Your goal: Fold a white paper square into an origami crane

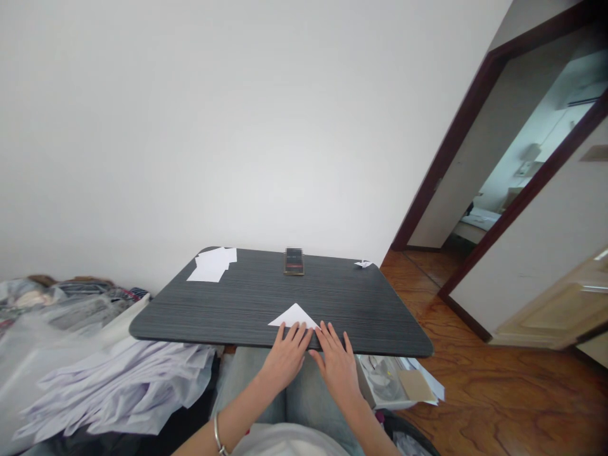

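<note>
A white sheet of paper folded into a triangle point(293, 315) lies near the front edge of the dark table, its point facing away from me. My left hand point(287, 354) rests on the lower edge of the paper with its fingers stretched out. Beside it, my right hand point(336, 361) lies flat with spread fingers, touching the paper's right corner. The fingers of both hands cover part of the triangle's long edge.
Loose white sheets point(211, 263) lie at the table's back left. A phone point(294, 261) stands at the back middle, and a small folded paper piece point(363, 263) sits back right. Clothes point(123, 386) are piled on the left; an open box point(387, 380) stands below the table's right side.
</note>
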### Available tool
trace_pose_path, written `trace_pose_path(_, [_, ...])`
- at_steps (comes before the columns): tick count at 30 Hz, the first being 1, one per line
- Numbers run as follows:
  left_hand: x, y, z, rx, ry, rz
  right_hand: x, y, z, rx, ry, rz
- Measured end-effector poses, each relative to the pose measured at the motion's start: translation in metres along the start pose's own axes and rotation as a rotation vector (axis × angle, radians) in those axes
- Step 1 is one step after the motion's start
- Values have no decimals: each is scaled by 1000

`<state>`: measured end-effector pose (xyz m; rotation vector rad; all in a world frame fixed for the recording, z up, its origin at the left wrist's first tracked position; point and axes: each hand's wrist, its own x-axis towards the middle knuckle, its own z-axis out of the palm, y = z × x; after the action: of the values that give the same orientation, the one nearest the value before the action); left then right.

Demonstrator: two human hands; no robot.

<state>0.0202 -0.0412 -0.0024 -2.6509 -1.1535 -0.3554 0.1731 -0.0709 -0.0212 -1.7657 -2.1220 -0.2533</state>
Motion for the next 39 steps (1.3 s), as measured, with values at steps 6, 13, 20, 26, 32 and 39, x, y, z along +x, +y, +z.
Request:
trace_pose_path(6, [3,5,5,-1,14,-40,0,1,2,-1,23,5])
trace_pose_path(13, [1,5,8,-26,38,-63,-5,7,2,2,41,49])
trace_pose_path(20, [-1,5,7,-41,44,-79,-6,6,0,-8,47,57])
trace_pose_path(26, [-13,-4,6,-5,58,-147,-4,6,-1,-5,45,60])
trace_pose_path(32, [-31,-18,5,65,80,-233,-6,6,1,-4,64,59])
trace_pose_path(39, [-46,-30,0,120,98,-329,-6,7,2,-3,80,51])
